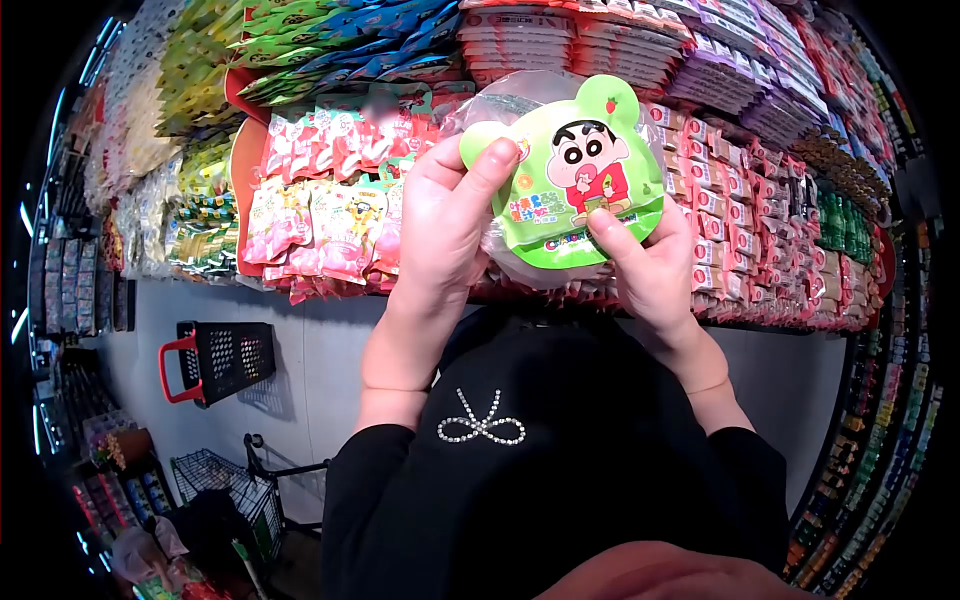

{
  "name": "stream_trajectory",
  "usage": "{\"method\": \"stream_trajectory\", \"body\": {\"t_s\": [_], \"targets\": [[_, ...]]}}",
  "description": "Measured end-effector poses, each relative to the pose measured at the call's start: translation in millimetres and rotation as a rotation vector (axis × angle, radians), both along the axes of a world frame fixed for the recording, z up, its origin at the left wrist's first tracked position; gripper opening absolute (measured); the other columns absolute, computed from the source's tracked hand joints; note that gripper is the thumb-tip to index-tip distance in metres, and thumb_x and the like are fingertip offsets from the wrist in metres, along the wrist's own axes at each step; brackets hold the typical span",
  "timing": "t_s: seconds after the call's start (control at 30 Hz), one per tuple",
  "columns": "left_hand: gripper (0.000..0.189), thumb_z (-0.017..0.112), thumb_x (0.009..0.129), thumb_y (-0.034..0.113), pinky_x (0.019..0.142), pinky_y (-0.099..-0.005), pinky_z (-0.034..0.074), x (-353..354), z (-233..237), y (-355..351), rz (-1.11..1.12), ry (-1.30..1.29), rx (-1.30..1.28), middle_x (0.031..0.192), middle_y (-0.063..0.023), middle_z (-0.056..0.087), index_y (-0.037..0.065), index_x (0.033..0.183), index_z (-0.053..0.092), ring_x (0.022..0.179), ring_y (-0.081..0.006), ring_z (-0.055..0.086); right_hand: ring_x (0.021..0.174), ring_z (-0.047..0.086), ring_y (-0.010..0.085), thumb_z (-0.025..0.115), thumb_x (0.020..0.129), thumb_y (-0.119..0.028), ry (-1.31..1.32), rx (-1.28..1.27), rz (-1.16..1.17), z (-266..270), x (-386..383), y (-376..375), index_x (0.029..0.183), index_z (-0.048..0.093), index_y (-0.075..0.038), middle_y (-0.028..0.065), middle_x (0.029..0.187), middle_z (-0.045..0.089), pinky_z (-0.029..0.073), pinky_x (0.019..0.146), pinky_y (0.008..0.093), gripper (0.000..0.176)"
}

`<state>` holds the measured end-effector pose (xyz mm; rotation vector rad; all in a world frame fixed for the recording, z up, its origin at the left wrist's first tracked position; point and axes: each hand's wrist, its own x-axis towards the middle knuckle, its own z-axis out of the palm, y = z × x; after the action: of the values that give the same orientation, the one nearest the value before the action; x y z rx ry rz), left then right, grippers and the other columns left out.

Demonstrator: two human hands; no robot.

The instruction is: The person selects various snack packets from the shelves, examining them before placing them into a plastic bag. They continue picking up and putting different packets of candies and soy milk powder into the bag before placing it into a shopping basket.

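Observation:
A green bag of gummy candy (560,190) with two rounded ears and a cartoon child in red on its front is held up before me, tilted slightly. My left hand (450,205) pinches its left ear side, the thumb lying over the front. At the lower right edge, my right hand (655,265) grips it, thumb on the front and fingers behind. A clear plastic wrapping (490,105) shows behind the candy bag, partly hidden by it. Just beyond both hands are rows of pink and white candy bags (345,225).
Stacked green and blue packets (340,45) fill the upper shelf, with red and white packs (520,45) beside them. Small brown and red packets (725,215) line the right. A black basket with a red handle (240,360) stands on the floor at left, near a wire shopping cart (225,490).

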<state>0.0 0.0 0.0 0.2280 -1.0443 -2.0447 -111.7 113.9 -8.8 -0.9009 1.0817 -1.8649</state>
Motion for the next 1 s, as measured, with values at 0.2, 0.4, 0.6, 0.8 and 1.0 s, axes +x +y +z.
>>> {"method": "stream_trajectory", "body": {"t_s": [0.2, 0.4, 0.6, 0.8, 1.0], "targets": [[0.021, 0.061, 0.081, 0.013, 0.066, -0.0232, 0.048, -0.9, -6.6, -2.8, 0.022, -0.029, 0.027, 0.087, -0.0081, 0.063, -0.003, 0.095, 0.058, 0.076, -0.0112, 0.060, 0.089, 0.057, 0.0130, 0.061, 0.077, 0.000, 0.073, 0.020, -0.081, 1.6, 1.2, -1.3, 0.106, 0.049, 0.005, 0.0098, 0.099, 0.059, 0.047, 0.078, 0.0262, 0.031], [0.058, 0.070, 0.072, 0.035, 0.081, -0.0250, 0.042, 5.2, -9.4, 10.1, 0.172, -0.107, -0.342, 0.097, -0.0093, 0.059, -0.005, 0.108, 0.049, 0.089, -0.0135, 0.055, 0.063, 0.052, 0.0187, 0.069, 0.057, 0.000, 1.413, -0.397, -0.707, 11.8, -25.5, 16.3, 0.098, 0.057, 0.002, 0.0072, 0.082, 0.051, 0.044, 0.055, 0.0284, 0.043], [0.050, 0.068, 0.075, 0.024, 0.084, -0.0283, 0.043, 9.9, 6.2, 28.2, 0.005, -0.041, -0.293, 0.103, -0.0123, 0.058, -0.008, 0.108, 0.048, 0.093, -0.0160, 0.056, 0.060, 0.049, 0.0122, 0.062, 0.058, -0.007, 1.507, -0.436, -0.573, 1.2, -15.4, 3.1, 0.092, 0.065, -0.004, -0.0009, 0.075, 0.046, 0.038, 0.049, 0.0247, 0.035], [0.024, 0.053, 0.083, 0.001, 0.079, -0.0263, 0.046, 12.7, 3.0, 24.2, -0.042, -0.116, -0.155, 0.100, -0.0137, 0.060, -0.007, 0.105, 0.052, 0.090, -0.0140, 0.057, 0.059, 0.046, 0.0114, 0.063, 0.058, -0.013, 1.631, -0.362, -0.443, 13.7, -20.9, 9.2, 0.094, 0.065, -0.006, -0.0012, 0.074, 0.044, 0.035, 0.048, 0.0253, 0.037], [0.024, 0.051, 0.084, 0.003, 0.081, -0.0278, 0.047, 11.9, 8.5, 22.5, -0.059, -0.059, -0.043, 0.100, -0.0142, 0.060, -0.007, 0.105, 0.052, 0.090, -0.0159, 0.058, 0.076, 0.045, 0.0101, 0.067, 0.075, -0.025, 0.926, -0.304, -0.559, 7.7, -15.6, 4.2, 0.105, 0.054, 0.000, 0.0052, 0.089, 0.047, 0.039, 0.062, 0.0228, 0.041]]}}
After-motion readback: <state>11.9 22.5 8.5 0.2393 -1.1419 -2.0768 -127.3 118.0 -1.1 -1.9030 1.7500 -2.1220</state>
